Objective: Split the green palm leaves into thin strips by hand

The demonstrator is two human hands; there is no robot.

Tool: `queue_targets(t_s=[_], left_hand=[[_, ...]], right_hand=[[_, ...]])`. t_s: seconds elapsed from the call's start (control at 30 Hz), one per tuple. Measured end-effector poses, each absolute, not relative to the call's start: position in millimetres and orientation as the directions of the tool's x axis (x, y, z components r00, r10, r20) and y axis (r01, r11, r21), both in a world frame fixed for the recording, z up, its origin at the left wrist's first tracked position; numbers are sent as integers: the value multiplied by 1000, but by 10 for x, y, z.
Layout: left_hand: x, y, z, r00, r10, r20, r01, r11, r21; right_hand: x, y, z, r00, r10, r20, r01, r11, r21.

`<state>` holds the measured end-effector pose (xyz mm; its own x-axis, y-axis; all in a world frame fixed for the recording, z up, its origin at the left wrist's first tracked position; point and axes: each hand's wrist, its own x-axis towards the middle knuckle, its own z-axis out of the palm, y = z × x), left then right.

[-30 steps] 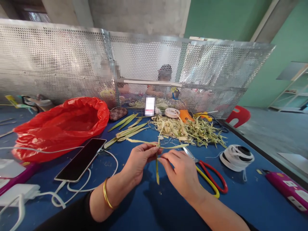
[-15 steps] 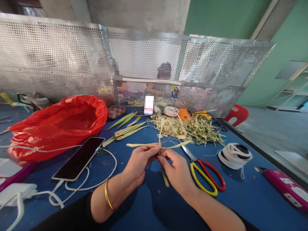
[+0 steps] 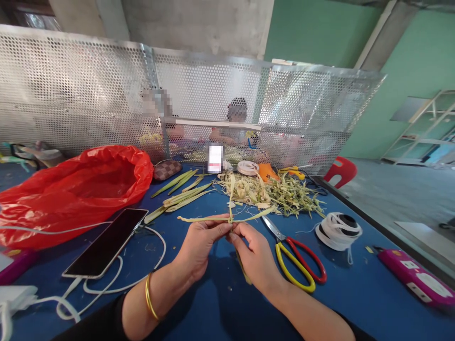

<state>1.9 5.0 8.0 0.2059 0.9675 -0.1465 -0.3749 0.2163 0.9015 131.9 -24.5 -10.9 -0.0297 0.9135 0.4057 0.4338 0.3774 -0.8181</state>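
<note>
Pale green leaf strips (image 3: 261, 214) cross each other between my hands, one arm out to each side, one pointing away and one hanging down toward me. My left hand (image 3: 201, 241), with a gold bangle at the wrist, pinches the crossing from the left with thumb and forefinger. My right hand (image 3: 254, 253) pinches it from the right, its fingers partly covering the lower strip. Just right of that hand lie scissors (image 3: 294, 260) with one red and one yellow handle. Ahead of my hands is a heap of cut leaf bits (image 3: 249, 189).
On the left are a red plastic bag (image 3: 71, 208) and a phone (image 3: 106, 244) with a white cable. Longer leaf strips (image 3: 186, 196) lie beyond. A white tape roll (image 3: 339, 231) and a purple box (image 3: 415, 274) sit right. A perforated metal screen (image 3: 209, 94) stands behind, people beyond it.
The view has shifted a little, so most things sit farther left and lower. Both hands still pinch the strips' crossing; the far strip now stands straighter.
</note>
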Motion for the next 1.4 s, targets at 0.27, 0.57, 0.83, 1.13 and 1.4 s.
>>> queue_targets(t_s=[0.27,0.57,0.83,1.13,1.4], left_hand=[[40,36,98,137,964,-227,-465,264,845],[-69,88,201,148,977,-157,-303,195,933],[-78,53,224,189,970,-151,-196,188,962],[-63,85,170,123,982,-143,14,142,990],[-29,77,105,74,993,-96,-48,99,994]], right_hand=[[1326,-254,-101,-122,869,479,523,466,-713],[1378,-326,7,-159,643,750,752,571,-330],[1441,-227,10,-246,750,614,846,475,-241],[1376,-257,-37,-277,786,553,815,497,-297],[1311,-298,-67,-300,785,542,806,513,-296]])
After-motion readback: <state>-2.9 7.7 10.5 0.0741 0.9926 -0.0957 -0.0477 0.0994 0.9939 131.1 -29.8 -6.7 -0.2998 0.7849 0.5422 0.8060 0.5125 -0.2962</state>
